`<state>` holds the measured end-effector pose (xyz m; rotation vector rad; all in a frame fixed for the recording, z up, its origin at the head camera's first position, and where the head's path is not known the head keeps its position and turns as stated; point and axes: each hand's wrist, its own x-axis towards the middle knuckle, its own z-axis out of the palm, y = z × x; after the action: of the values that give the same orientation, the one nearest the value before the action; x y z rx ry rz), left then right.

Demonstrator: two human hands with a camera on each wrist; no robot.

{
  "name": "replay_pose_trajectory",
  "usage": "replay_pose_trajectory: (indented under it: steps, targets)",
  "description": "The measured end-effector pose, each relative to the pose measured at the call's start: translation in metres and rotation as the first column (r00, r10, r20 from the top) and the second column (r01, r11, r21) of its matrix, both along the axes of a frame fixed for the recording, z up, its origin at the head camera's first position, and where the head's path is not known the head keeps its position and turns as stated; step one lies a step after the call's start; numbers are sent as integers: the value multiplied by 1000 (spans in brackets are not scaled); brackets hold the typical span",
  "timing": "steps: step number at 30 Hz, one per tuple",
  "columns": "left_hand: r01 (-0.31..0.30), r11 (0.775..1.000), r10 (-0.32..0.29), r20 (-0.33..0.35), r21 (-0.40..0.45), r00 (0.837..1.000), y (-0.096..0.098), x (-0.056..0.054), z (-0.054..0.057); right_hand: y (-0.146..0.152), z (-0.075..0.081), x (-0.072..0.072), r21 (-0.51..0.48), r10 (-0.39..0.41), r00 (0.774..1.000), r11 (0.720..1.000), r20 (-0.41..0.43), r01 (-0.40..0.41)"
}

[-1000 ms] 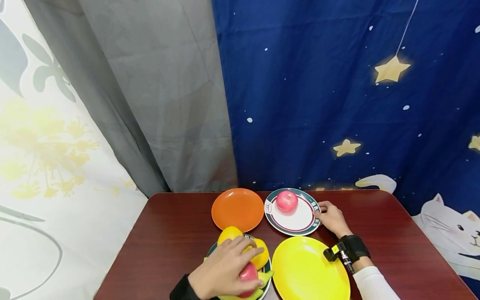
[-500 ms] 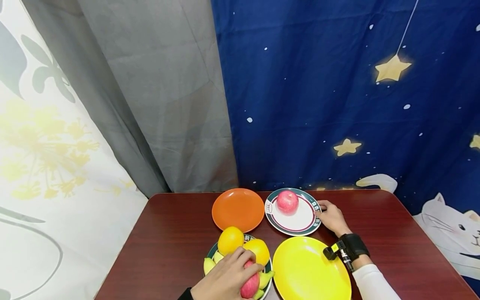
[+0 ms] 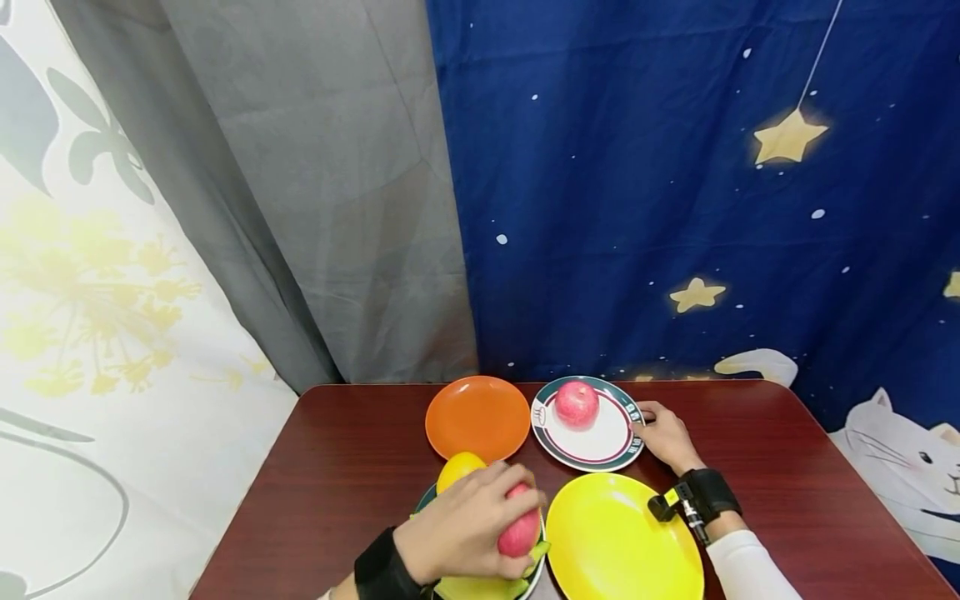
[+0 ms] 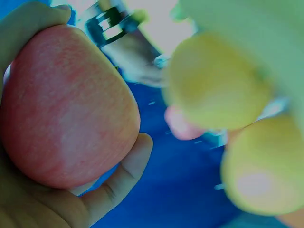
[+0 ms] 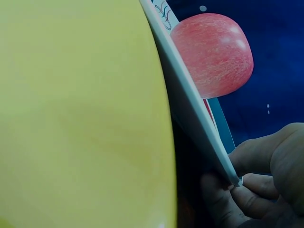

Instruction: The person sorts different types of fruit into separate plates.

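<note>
My left hand (image 3: 472, 525) grips a red apple (image 3: 519, 533) above the fruit plate (image 3: 426, 498) at the front middle of the table. In the left wrist view, fingers and thumb curl round this apple (image 4: 71, 109). A yellow fruit (image 3: 459, 472) shows behind the hand, and a green-yellow banana (image 3: 480, 588) below it; the rest of the plate is mostly covered. At the back, my right hand (image 3: 666, 435) pinches the rim of a white plate with a green border (image 3: 600, 450). Another red apple (image 3: 577, 405) sits on that plate; the right wrist view shows thumb and fingers on either side of the rim.
An orange plate (image 3: 477, 419) lies at the back, left of the white one. A yellow plate (image 3: 622, 542) is in front of the white plate, beneath the right wrist. Curtains (image 3: 360, 208) hang behind the brown table (image 3: 337, 483).
My left hand came down onto the apple on the fruit plate, took hold of it and moved up and rightward with it. The right hand stays at the white plate's rim.
</note>
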<state>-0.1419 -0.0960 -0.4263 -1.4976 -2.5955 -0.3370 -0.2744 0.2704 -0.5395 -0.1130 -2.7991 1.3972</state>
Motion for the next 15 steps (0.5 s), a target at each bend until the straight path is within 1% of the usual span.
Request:
replay_pose_trajectory:
  steps: [2,4,6,8,11,13,15]
  targets:
    - [24,999,-22,-88,31,996,12,-13,14,2,0,1,0,6,1000,1000,0,-6]
    - [39,998,-31,-148,52,989,28,-29,26,4,1,2,-3,15,1000,1000,-3,-15]
    - [38,997,-25,-182,68,983,46,-47,35,6,2,4,-9,23,1000,1000,-2,-23]
    - [34,996,-18,-196,77,981,66,-66,41,7,2,4,-18,29,999,999,-13,-29]
    - [16,997,-2,-185,70,983,97,-93,42,9,1,3,-31,44,999,999,-27,-45]
    - [4,998,6,-167,59,986,117,-109,38,9,1,2,-24,57,998,998,-41,-58]
    - [-15,999,21,-142,41,990,135,-122,31,10,2,0,1,76,995,997,-58,-76]
